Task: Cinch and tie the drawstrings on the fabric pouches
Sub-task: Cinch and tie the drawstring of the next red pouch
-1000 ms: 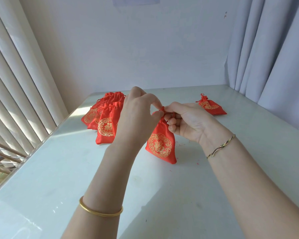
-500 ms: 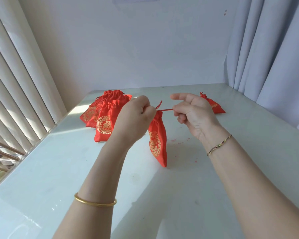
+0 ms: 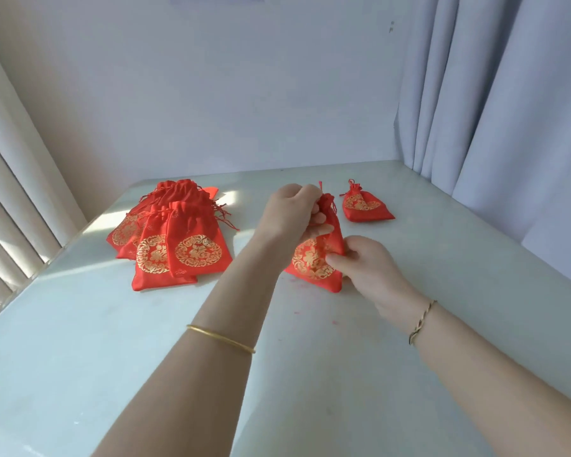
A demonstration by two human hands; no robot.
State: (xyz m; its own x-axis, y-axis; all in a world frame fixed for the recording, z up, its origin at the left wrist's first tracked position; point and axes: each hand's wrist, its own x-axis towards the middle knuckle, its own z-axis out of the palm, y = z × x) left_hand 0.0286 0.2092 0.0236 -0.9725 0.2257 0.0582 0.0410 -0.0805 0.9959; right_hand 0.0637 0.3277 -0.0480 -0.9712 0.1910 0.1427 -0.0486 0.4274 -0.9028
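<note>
Left hand (image 3: 289,212) tight around the red pouch (image 3: 310,264) at its neck, right hand (image 3: 370,265) in a pinch on its side

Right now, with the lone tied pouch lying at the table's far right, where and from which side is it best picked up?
I would pinch the lone pouch at its gathered neck, coming from above on the right. The neck is cinched narrow and bunched, while the body lies flat and wide on the table. The right hand, now holding the middle pouch, is nearest.
</note>
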